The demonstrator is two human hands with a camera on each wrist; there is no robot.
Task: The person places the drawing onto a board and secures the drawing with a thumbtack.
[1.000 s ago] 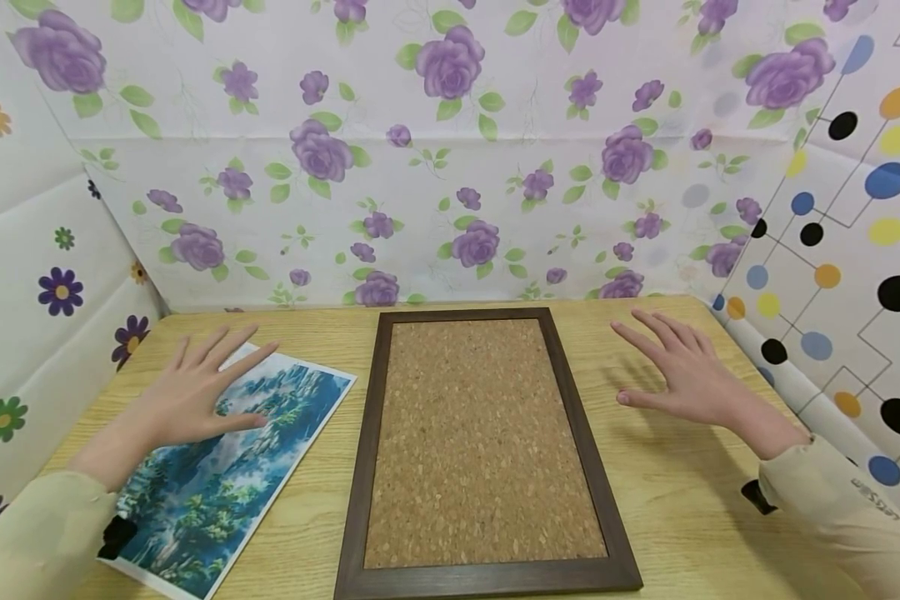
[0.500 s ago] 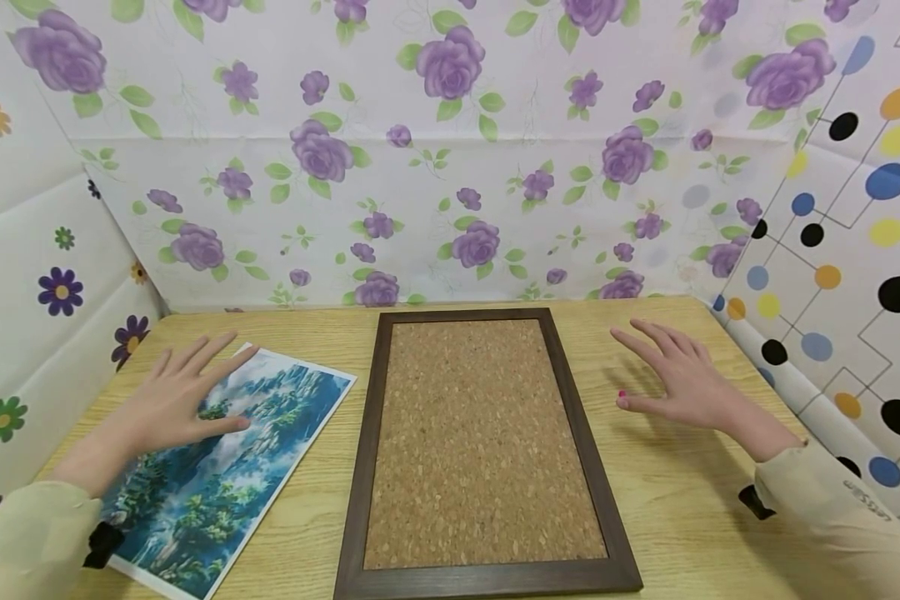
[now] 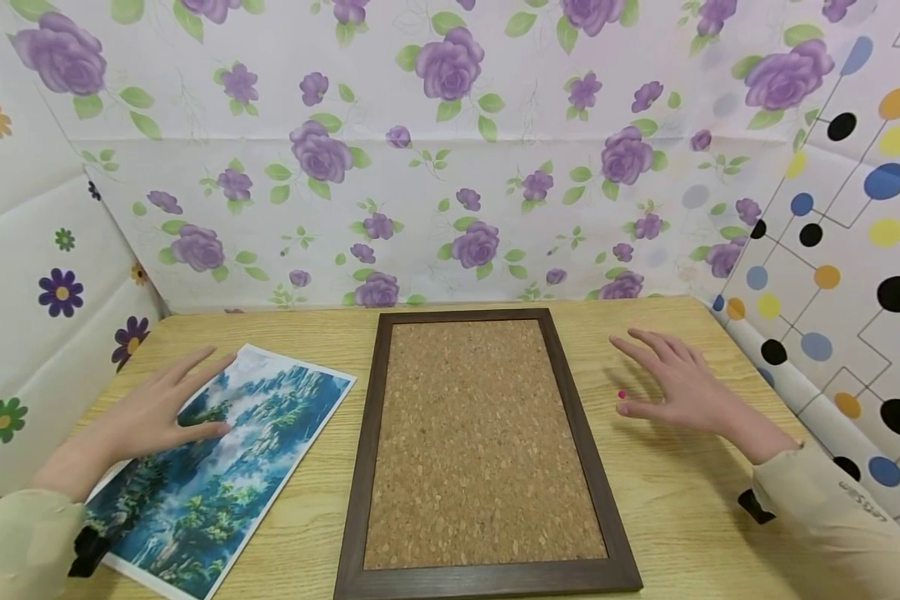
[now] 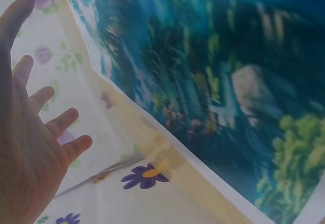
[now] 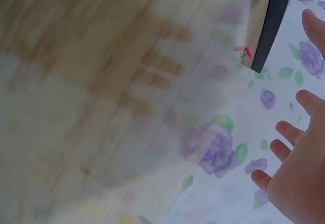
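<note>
My left hand (image 3: pixel 138 417) hovers over the left edge of a printed landscape picture (image 3: pixel 262 450), fingers spread and holding nothing. Blue-green mountains and trees fill the sheet, which lies slanted. A corkboard (image 3: pixel 480 450) in a dark brown frame lies in the middle of the table. Right of it, my right hand (image 3: pixel 682 387) hangs above the tabletop with loosely extended fingers and nothing in them. A small pink pushpin (image 3: pixel 622 394) lies just beyond the right thumb tip. The right wrist view shows the pushpin (image 5: pixel 247 52) near the frame's corner.
The light wooden table (image 3: pixel 307 533) is closed in by a rose-patterned back wall (image 3: pixel 390 200). A flower-patterned panel (image 3: pixel 30 333) stands at the left, and a dotted panel (image 3: pixel 862 275) at the right.
My left hand has drifted left and toward me, uncovering more of the picture. The right hand has sunk slightly, and the pink pushpin has come into view from behind its thumb.
</note>
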